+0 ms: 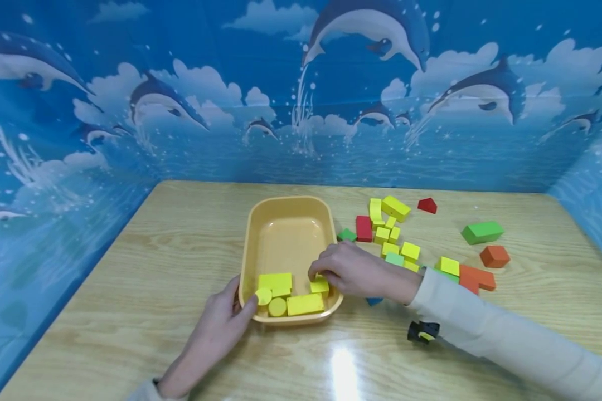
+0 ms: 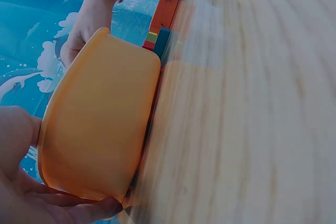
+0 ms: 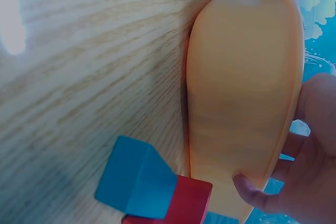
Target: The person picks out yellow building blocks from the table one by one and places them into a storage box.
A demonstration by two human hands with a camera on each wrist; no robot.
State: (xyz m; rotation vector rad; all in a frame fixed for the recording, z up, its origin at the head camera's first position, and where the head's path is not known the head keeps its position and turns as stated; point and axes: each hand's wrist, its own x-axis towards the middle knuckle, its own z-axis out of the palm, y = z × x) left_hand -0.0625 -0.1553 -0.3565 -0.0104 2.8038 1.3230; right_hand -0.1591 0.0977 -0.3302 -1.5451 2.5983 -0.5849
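An orange-yellow plastic bin sits on the table with several yellow blocks gathered at its near end. My left hand grips its near left corner, thumb over the rim and fingers along the outside wall, as the left wrist view shows. Over the right rim reaches my right hand, its curled fingertips on a yellow block in the near right corner. In the right wrist view the bin's outer wall hides that block, and one finger lies against the wall outside.
Right of the bin lie loose yellow blocks, a dark red block, a green block and orange-red blocks. A blue block stands close to the bin. A dolphin-print curtain closes off the table's back.
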